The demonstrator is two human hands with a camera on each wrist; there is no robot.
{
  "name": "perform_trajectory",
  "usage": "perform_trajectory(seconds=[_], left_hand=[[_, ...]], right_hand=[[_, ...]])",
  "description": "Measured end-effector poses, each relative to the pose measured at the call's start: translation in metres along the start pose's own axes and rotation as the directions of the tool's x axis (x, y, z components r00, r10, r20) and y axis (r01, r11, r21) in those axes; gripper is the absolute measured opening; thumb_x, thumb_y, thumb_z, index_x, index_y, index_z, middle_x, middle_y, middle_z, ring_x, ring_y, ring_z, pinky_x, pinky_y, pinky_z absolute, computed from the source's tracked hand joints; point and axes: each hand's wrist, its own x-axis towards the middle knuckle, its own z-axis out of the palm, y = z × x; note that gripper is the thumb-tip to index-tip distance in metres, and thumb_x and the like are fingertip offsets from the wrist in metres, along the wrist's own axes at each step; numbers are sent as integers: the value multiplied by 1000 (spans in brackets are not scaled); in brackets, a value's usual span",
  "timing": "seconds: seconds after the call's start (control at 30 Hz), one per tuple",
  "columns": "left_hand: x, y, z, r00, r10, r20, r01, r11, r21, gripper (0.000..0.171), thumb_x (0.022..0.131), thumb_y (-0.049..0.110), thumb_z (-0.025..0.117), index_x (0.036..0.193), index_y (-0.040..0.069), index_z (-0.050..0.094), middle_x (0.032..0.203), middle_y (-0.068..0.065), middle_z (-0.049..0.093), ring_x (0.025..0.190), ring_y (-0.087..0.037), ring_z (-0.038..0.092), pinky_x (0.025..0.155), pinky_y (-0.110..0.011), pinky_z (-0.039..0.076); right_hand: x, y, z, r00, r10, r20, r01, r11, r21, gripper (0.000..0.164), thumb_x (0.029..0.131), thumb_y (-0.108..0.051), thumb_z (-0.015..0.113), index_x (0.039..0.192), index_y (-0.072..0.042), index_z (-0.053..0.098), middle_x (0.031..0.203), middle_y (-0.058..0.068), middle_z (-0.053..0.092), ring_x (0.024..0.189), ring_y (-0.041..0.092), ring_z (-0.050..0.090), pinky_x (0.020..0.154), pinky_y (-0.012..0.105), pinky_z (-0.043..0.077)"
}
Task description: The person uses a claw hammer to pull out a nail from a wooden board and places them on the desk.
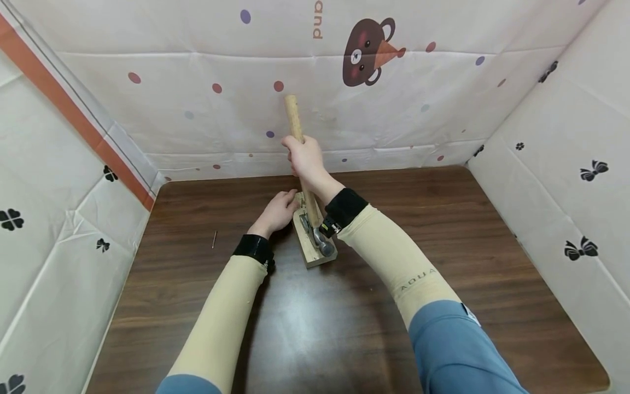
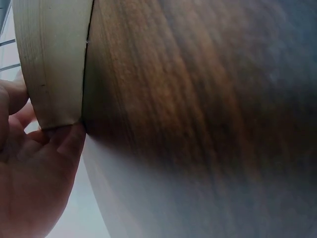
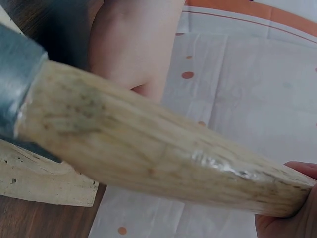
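My right hand grips the wooden handle of a claw hammer near its middle. The hammer's metal head is over the near part of a pale wooden block, with the claw toward the block's left edge. Whether the claw touches the block or a nail cannot be made out. My left hand holds the block's far end, thumb and fingers about it in the left wrist view, where the block shows its side. In the right wrist view the block's end shows beneath the hammer.
A thin nail lies on the brown wood-grain table, left of my left hand. Behind the table hangs a white patterned sheet, with further sheets along the left and right sides.
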Motion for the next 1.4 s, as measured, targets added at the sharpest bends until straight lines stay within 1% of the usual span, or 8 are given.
perform_trajectory(seconds=[0.2, 0.33, 0.43, 0.6, 0.7, 0.97, 1.1, 1.4], left_hand=[[2, 2, 2, 999, -34, -42, 32, 998, -49, 56, 114, 24, 51, 162, -3, 38, 163, -24, 40, 153, -36, 37, 125, -48, 29], [2, 4, 3, 999, -46, -28, 45, 998, -46, 56, 115, 24, 49, 163, -2, 36, 163, -25, 38, 154, -35, 35, 126, -46, 28], [2, 5, 3, 999, -46, -19, 45, 998, -49, 56, 115, 23, 48, 163, -3, 36, 163, -25, 38, 154, -35, 34, 126, -46, 28], [3, 5, 3, 999, -45, -6, 45, 998, -46, 55, 115, 21, 47, 163, -3, 35, 163, -26, 37, 155, -35, 34, 126, -46, 28], [3, 5, 4, 999, -43, 3, 43, 998, -40, 54, 116, 20, 46, 163, -4, 35, 163, -26, 37, 155, -35, 34, 126, -46, 28], [2, 10, 1, 999, -40, 3, 40, 999, -28, 54, 116, 19, 46, 162, -6, 34, 162, -28, 37, 154, -36, 34, 126, -46, 27], [2, 11, 0, 999, -38, 5, 38, 999, -24, 55, 116, 18, 46, 163, -6, 33, 163, -28, 36, 154, -37, 34, 127, -47, 27], [2, 10, 0, 999, -36, 8, 36, 999, -9, 54, 116, 18, 45, 162, -7, 33, 162, -29, 37, 155, -38, 33, 127, -47, 27]], right_hand=[[3, 1, 8, 1000, 18, -20, -19, 997, -68, 24, 107, -25, 61, 89, -12, 52, 58, -2, 40, 45, 13, 32, 47, 28, 31], [5, 0, 10, 999, 18, -45, -22, 995, -99, 24, 107, -25, 61, 88, -11, 54, 58, -1, 42, 46, 13, 35, 47, 27, 33], [7, -1, 10, 998, -8, -60, 1, 993, -118, 26, 106, -26, 61, 88, -9, 55, 59, -1, 44, 47, 13, 37, 47, 27, 34], [8, -1, 9, 997, -39, -64, 32, 993, -111, 28, 105, -28, 62, 87, -8, 55, 60, -1, 46, 47, 13, 38, 45, 26, 33], [8, 0, 8, 997, -52, -62, 46, 994, -101, 29, 105, -28, 64, 85, -11, 54, 60, -1, 45, 46, 13, 37, 44, 26, 33], [6, 3, 5, 994, -109, -28, 104, 984, -141, 30, 107, -30, 63, 85, -11, 54, 57, -2, 43, 46, 12, 38, 45, 26, 33], [4, 4, 4, 992, -126, -19, 122, 983, -136, 31, 107, -32, 64, 85, -12, 54, 58, -2, 43, 47, 12, 39, 46, 26, 33], [-4, 5, 0, 984, -177, 19, 178, 981, -72, 30, 108, -30, 64, 86, -12, 53, 60, 0, 41, 50, 14, 38, 48, 27, 32]])
